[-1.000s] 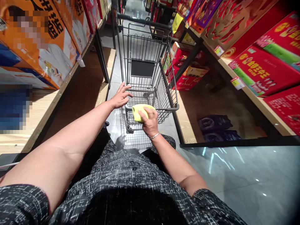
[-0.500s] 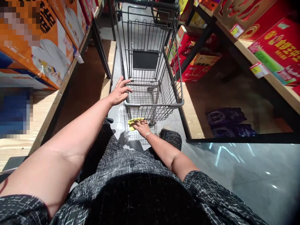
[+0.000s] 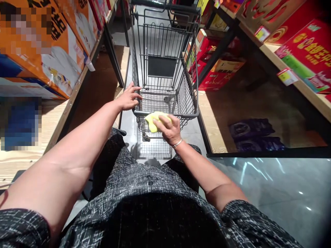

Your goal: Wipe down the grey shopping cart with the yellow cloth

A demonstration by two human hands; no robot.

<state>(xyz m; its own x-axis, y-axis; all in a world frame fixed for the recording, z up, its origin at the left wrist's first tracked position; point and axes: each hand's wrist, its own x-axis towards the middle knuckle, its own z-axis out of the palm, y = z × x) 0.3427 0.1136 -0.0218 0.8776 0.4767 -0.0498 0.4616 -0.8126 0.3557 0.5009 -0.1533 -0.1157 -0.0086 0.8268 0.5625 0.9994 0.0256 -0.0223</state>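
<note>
A grey wire shopping cart (image 3: 162, 67) stands in front of me, its near rim facing my knees. My left hand (image 3: 128, 98) rests at the cart's left side near the front corner, fingers spread over the wires, holding nothing. In my right hand (image 3: 170, 130) is a crumpled yellow cloth (image 3: 154, 123), gripped under bent fingers. The cloth lies against the middle of the cart's near rim and hides part of it. A thin bracelet (image 3: 177, 143) circles my right wrist.
Shelves flank the cart closely. Orange boxes (image 3: 58, 51) fill the left shelf; red boxes (image 3: 307, 51) stand on the right one. Purple packages (image 3: 254, 134) lie low on the right. A dark shelf post (image 3: 113, 57) rises left of the cart. Grey tiled floor (image 3: 271, 193) spreads at lower right.
My right hand has come up with the yellow cloth from below the cart's near rim onto it. My left hand has barely shifted. A caster under the cart now shows farther left.
</note>
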